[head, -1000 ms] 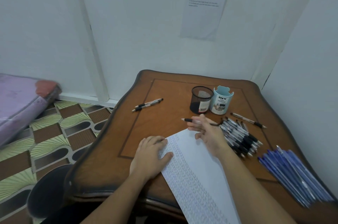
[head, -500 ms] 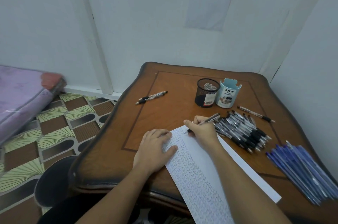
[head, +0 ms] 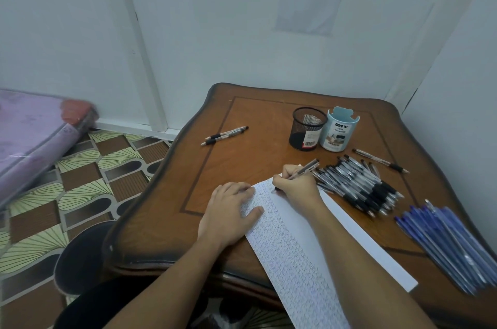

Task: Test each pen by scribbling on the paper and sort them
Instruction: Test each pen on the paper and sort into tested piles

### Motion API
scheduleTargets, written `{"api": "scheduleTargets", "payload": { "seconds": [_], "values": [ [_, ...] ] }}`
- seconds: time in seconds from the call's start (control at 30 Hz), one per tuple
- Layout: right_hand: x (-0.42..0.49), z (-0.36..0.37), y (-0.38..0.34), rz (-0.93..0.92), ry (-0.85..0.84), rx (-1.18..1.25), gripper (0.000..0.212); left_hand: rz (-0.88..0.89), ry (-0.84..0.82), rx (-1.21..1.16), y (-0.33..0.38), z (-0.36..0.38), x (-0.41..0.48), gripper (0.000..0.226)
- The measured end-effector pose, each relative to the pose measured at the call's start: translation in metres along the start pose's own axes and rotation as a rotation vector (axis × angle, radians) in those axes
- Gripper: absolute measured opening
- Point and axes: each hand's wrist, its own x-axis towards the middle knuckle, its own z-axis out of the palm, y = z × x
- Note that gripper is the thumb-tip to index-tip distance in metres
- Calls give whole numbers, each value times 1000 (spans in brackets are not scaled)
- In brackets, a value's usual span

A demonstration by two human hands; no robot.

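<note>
A long white paper (head: 293, 242) covered in small scribbles lies on the wooden table (head: 258, 156). My left hand (head: 228, 214) lies flat on its left edge, fingers straight. My right hand (head: 294, 185) grips a black pen (head: 304, 168) in a writing hold, its tip down at the paper's far end. A heap of black pens (head: 357, 186) sits just right of that hand. A pile of blue pens (head: 451, 242) lies at the right edge. Two pens (head: 224, 135) lie apart at the far left, and a single pen (head: 380, 160) lies behind the heap.
A black mesh cup (head: 306, 128) and a light blue organizer cup (head: 339, 128) stand side by side at the back of the table. White walls close in behind and on the right. A tiled floor (head: 80, 183) and a purple mattress (head: 35, 129) lie to the left.
My right hand brought the pen from a sideways hold above the table down to the paper's far end in a writing grip. The view tilted downward. My left hand stayed on the paper.
</note>
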Motion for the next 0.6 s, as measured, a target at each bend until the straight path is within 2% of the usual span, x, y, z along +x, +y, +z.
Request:
{"api": "scheduleTargets", "payload": {
  "seconds": [0.3, 0.6],
  "values": [
    [2, -2, 1, 28, -3, 71, 39, -2, -16, 10, 0, 0, 0, 76],
    [-1, -4, 2, 2, 26, 25, 38, -3, -17, 7, -1, 0, 0, 75]
  ]
}}
